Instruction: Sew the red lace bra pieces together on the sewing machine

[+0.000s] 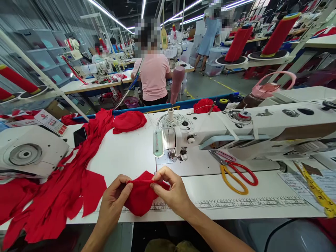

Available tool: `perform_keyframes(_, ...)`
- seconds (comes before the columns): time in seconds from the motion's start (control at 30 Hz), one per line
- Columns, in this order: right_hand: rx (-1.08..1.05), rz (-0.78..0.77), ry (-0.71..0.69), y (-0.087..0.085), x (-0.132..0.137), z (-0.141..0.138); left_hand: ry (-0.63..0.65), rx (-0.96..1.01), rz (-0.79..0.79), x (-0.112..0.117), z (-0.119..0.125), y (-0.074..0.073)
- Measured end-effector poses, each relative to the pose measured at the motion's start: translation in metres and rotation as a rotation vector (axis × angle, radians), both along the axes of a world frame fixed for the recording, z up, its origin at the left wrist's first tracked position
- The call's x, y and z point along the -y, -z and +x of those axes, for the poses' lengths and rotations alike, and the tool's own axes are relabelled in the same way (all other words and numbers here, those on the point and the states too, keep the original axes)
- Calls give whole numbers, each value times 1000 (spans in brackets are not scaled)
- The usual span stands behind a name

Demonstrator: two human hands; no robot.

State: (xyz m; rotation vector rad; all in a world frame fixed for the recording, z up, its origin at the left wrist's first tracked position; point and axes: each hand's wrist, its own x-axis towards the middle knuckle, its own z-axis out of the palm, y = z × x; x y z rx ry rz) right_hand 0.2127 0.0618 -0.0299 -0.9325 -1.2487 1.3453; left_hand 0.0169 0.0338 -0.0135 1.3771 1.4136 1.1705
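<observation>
A small piece of red fabric [141, 198] is stretched between my two hands at the table's front edge. My left hand [114, 198] pinches its upper edge at the left, thumb against fingertips. At the right, my right hand [170, 190] pinches the same edge between thumb and finger. The cloth hangs down below this folded edge, over the printed ruler strip [210, 204]. Just beyond my hands stands the needle area of a white sewing machine [173, 154], its lamp lit. Left of my left hand lies a long heap of red fabric pieces [60, 189].
Scissors [233, 171] with red and yellow handles lie right of the needle. Further right are a yellow tape measure [313, 189] and a written sheet [294, 182]. A folded red bundle [130, 121] sits at the back. A person in a pink shirt [153, 73] sits ahead.
</observation>
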Motion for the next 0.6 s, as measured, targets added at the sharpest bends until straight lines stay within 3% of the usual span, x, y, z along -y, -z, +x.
perform_keyframes(0.17,13,-9,7,6,3,0,12,-65,56,0,3,3)
perform_keyframes(0.4,54,7,44,12,3,1,51,-50,-111,1,5,10)
perform_keyframes(0.6,92,-30,84,19,4,5,43,-33,-126,-6,18,11)
